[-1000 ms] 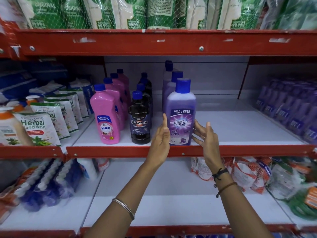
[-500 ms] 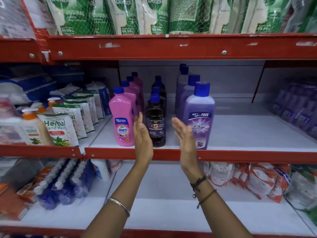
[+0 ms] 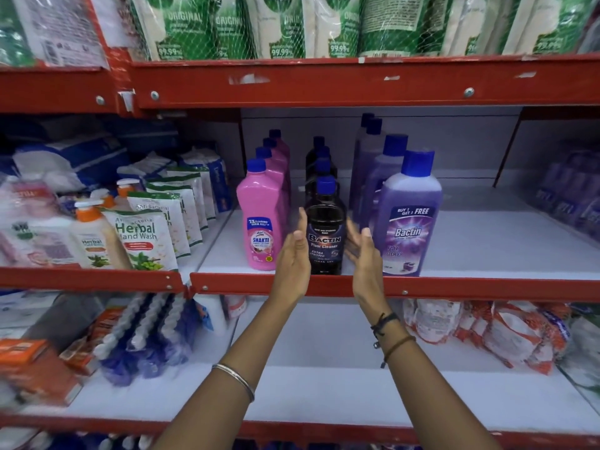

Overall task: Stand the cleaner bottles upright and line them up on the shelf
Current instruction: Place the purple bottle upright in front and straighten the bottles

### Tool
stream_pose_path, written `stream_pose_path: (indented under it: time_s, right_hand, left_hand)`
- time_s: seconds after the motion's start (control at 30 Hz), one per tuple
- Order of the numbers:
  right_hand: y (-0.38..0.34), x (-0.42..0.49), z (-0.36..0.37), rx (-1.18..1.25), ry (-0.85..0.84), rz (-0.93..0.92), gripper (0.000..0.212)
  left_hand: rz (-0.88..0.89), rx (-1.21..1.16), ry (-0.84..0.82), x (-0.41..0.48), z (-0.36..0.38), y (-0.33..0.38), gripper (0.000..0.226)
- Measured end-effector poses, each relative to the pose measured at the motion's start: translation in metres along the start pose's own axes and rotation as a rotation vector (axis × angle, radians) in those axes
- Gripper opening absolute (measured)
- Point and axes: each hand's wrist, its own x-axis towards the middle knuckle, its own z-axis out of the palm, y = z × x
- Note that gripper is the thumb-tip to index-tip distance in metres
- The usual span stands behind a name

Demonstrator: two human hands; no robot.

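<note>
Three rows of cleaner bottles stand upright on the white middle shelf point(image 3: 487, 248): a pink Shakti bottle point(image 3: 261, 219) leads the left row, a black Bactin bottle point(image 3: 324, 235) the middle one, a purple Bactin bottle point(image 3: 410, 219) the right one. All have blue caps. My left hand point(image 3: 293, 258) is flat and open by the black bottle's left side. My right hand point(image 3: 365, 254) is open by its right side, slightly blurred. Whether either palm touches the bottle I cannot tell.
Herbal hand wash pouches point(image 3: 143, 238) and pump bottles point(image 3: 92, 235) fill the shelf at left. Purple packs point(image 3: 571, 196) sit at far right. Green pouches point(image 3: 282, 24) hang above the red shelf beam point(image 3: 324, 82). Brushes point(image 3: 146, 329) and bagged goods point(image 3: 487, 329) lie on the lower shelf.
Both hands left the front purple bottle and shifted left; they now flank the front black bottle. The view has also swung to the left.
</note>
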Motion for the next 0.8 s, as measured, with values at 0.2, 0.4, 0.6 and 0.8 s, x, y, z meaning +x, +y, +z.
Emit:
stream_pose_path:
  time_s: [0.2,0.4,0.6,0.8]
  right_hand:
    - [0.0,-0.014,-0.001,-0.026,-0.023,-0.005,0.054]
    - [-0.004,-0.039,0.008,-0.145,0.23,-0.144,0.062]
    - [-0.013,-0.056,0.054,-0.015,0.125,-0.388,0.04]
    - [-0.003,-0.027,0.107,-0.16,-0.165,0.001,0.05]
  left_hand:
    - [-0.005,0.018,-0.054,-0.013,-0.007,0.0,0.073]
    - [0.071,-0.048,0.182,-0.031,-0.016,-0.003,0.071]
    - [-0.032,-0.162,0.442,-0.007,-0.065,-0.015,0.056]
    - [-0.001,-0.14,0.135,0.008,-0.089,-0.024,0.074]
